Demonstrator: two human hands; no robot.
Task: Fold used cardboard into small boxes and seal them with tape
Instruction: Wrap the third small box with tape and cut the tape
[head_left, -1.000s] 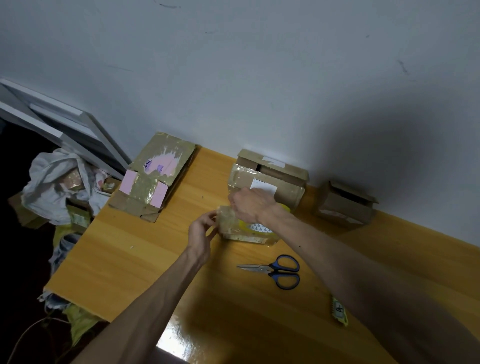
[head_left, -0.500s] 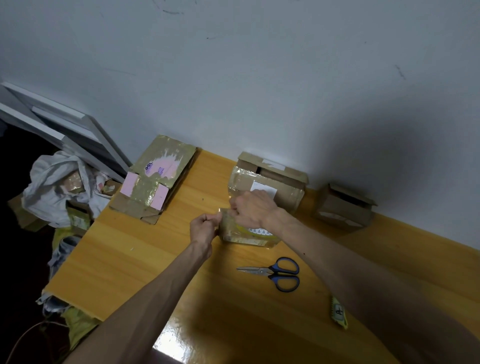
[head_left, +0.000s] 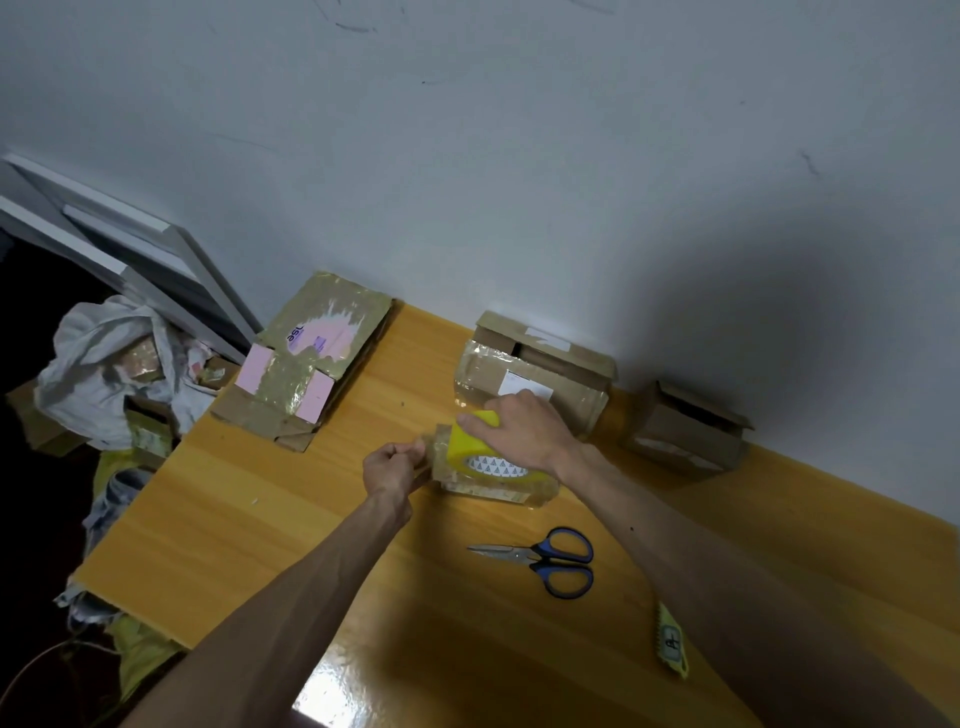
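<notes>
The right hand (head_left: 519, 436) curls over a yellow tape roll (head_left: 467, 441), forearm stretched forward. The roll's white core shows small triangles but no readable words. Under the roll, the small taped box (head_left: 498, 491) lies on the tabletop (head_left: 218, 509). Just left of it, the fisted left hand (head_left: 392, 467) pinches the clear tape end (head_left: 434, 449). Scissors (head_left: 550, 561) lie nearer the person. Beyond the left hand, flattened cardboard (head_left: 311, 364) bears blurred purple letters.
</notes>
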